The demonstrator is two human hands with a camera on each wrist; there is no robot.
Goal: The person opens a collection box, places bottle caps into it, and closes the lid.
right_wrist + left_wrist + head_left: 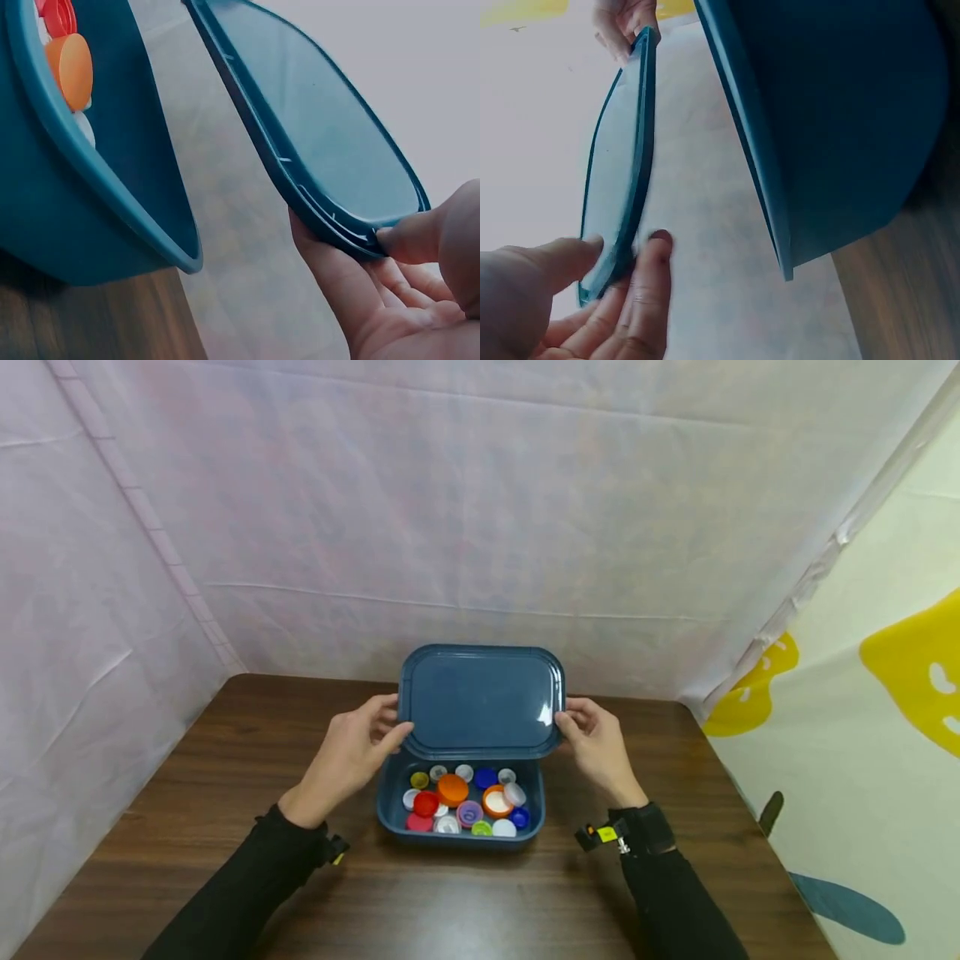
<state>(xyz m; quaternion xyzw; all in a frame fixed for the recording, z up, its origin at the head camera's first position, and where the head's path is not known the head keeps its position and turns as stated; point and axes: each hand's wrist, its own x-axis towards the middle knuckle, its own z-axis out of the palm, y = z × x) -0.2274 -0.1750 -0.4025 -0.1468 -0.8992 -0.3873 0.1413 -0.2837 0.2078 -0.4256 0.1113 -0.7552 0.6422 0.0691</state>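
A dark blue plastic lid (483, 702) is held tilted up above the back edge of a matching box (461, 838). My left hand (351, 747) pinches the lid's left edge, thumb on the near face and fingers behind. At the opposite edge my right hand (597, 747) grips the lid the same way, as the right wrist view also shows with the lid (315, 112) between thumb and fingers. Inside the uncovered box lie several bottle caps, among them an orange cap (452, 789), a red cap (426, 803) and a purple cap (469, 813). In the left wrist view the box's side (840, 135) hides its contents.
The box stands on a brown wooden table (247, 777). Pale cloth (465, 510) hangs behind the table's back edge and along the left. On the right side is a cloth with yellow shapes (918, 668).
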